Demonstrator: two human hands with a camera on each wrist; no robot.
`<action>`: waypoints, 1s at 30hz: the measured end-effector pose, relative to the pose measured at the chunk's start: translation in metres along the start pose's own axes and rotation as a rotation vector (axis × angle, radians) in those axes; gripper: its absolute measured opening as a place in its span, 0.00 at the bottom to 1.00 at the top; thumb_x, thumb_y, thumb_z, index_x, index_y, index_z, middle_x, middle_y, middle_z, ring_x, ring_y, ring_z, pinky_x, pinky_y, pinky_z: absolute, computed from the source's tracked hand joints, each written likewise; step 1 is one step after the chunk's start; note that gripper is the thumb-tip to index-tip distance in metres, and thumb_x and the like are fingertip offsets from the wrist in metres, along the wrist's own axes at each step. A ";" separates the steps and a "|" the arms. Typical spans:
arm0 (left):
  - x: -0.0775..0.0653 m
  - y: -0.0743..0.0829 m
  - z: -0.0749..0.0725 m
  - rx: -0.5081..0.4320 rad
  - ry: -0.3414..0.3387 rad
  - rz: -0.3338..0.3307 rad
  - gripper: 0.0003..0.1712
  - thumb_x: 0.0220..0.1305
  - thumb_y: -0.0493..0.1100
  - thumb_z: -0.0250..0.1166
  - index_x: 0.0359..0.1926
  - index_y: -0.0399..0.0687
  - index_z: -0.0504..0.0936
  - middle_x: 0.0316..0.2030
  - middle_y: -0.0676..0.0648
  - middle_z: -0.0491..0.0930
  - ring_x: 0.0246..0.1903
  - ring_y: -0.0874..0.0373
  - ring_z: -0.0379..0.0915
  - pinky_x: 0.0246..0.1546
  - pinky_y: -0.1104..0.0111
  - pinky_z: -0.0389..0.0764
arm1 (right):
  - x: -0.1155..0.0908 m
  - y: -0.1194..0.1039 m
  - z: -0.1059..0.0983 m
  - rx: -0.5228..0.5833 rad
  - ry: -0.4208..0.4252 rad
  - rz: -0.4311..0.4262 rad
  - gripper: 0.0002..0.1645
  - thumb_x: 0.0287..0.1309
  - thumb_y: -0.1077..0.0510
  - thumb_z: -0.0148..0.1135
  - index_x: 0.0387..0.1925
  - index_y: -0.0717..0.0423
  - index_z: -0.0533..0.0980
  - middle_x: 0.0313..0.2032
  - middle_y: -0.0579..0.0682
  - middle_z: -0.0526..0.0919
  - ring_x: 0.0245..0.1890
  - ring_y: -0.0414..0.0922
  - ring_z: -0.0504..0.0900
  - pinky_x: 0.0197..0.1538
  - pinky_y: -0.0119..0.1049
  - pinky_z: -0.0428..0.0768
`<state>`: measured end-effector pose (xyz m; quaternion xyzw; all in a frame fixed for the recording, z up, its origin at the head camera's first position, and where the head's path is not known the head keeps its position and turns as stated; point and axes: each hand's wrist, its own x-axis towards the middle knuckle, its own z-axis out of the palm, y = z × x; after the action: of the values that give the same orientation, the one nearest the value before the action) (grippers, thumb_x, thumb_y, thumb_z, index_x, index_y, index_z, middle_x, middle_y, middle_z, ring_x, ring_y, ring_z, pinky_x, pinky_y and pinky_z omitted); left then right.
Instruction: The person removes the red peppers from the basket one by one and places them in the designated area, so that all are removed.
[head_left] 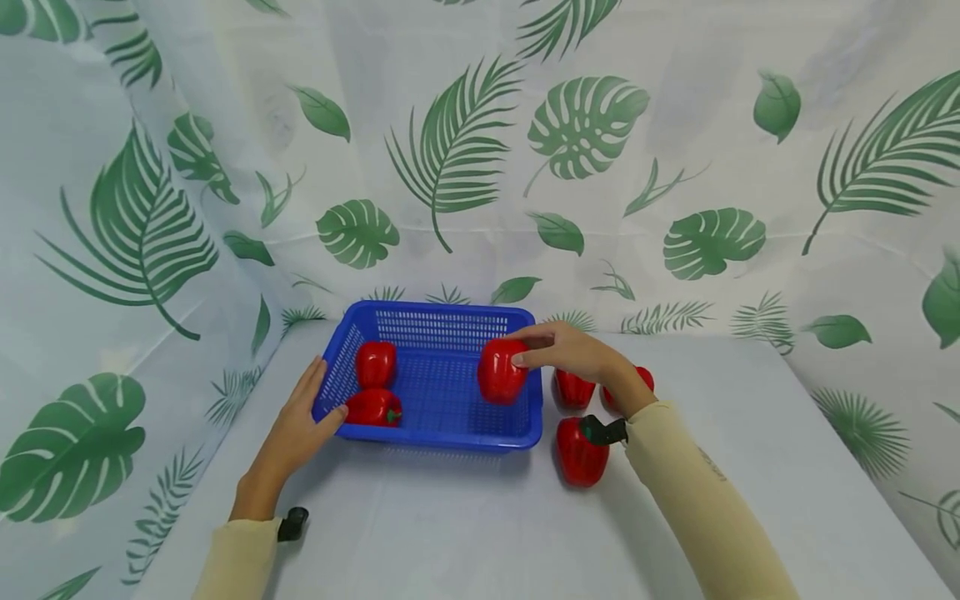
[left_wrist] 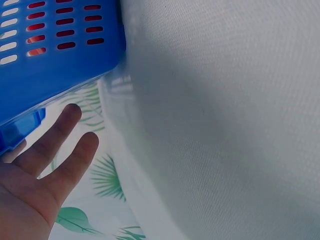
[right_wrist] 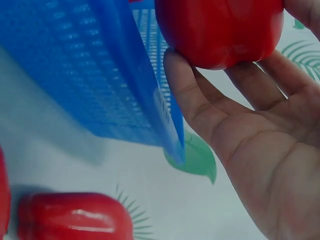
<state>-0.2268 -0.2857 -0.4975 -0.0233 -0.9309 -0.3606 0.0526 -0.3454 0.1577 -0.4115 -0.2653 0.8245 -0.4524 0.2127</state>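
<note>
My right hand (head_left: 573,354) grips a red bell pepper (head_left: 502,372) over the right end of a blue plastic basket (head_left: 450,437). In the right wrist view, the fingers curl under that pepper (right_wrist: 220,30) beside the basket wall. My left hand (head_left: 300,429) rests against the basket's left side with fingers stretched out and the thumb at the near rim. Spread fingers (left_wrist: 67,167) show by the basket in the left wrist view. Two red bell peppers lie inside at the left, one upper (head_left: 376,365) and one lower (head_left: 371,408) with a green stem.
Right of the basket, three more red bell peppers rest on the white table (head_left: 420,533): one in front (head_left: 582,458), one behind it (head_left: 573,389), and another (head_left: 643,377) partly hidden by my right wrist. A leaf-patterned cloth (head_left: 465,167) hangs behind and to the left.
</note>
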 end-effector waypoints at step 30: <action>-0.002 0.003 -0.003 -0.003 -0.005 0.002 0.52 0.74 0.51 0.61 0.86 0.39 0.45 0.86 0.37 0.41 0.82 0.31 0.41 0.71 0.31 0.58 | -0.067 0.049 -0.027 0.138 0.102 0.025 0.33 0.70 0.52 0.68 0.71 0.60 0.77 0.59 0.59 0.85 0.62 0.59 0.81 0.61 0.60 0.82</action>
<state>-0.2240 -0.2858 -0.4934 -0.0251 -0.9305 -0.3620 0.0504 -0.3219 0.2384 -0.4325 -0.2164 0.8043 -0.5185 0.1938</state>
